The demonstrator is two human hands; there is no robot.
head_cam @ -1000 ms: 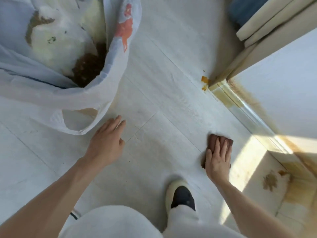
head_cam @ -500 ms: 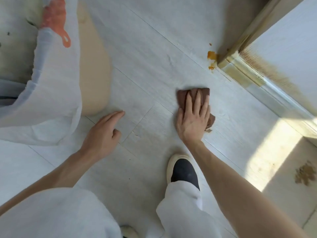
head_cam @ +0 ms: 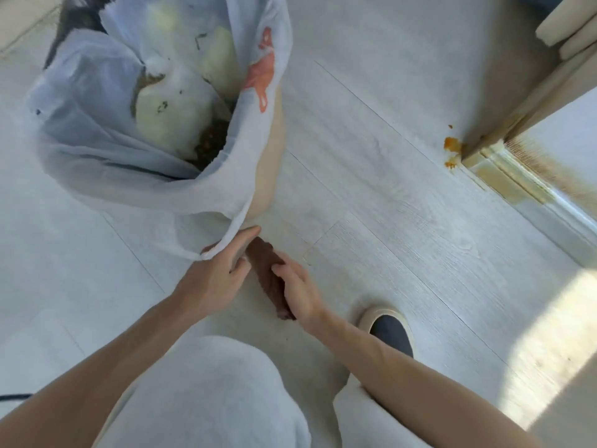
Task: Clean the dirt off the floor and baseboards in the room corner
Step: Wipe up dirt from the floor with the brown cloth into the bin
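Observation:
My right hand grips a bunched brown cloth just above the pale plank floor, close to the bin. My left hand lies beside it with straight fingers, touching the hanging edge of the white plastic bag, which drapes over its fingertips. Orange dirt blobs sit on the floor at the wall corner on the right. The baseboard there carries yellow-brown stains, and a brown smear runs along the wall above it.
A beige bin lined with the bag stands at upper left, holding soiled white wipes and dark debris. My shoe and trouser legs fill the bottom. A sunlit patch lies at lower right; cream furniture edges at top right.
My right hand lifted the cloth off the floor near the baseboard, bunched it and carried it left to the bag. My left hand moved up to the bag's edge.

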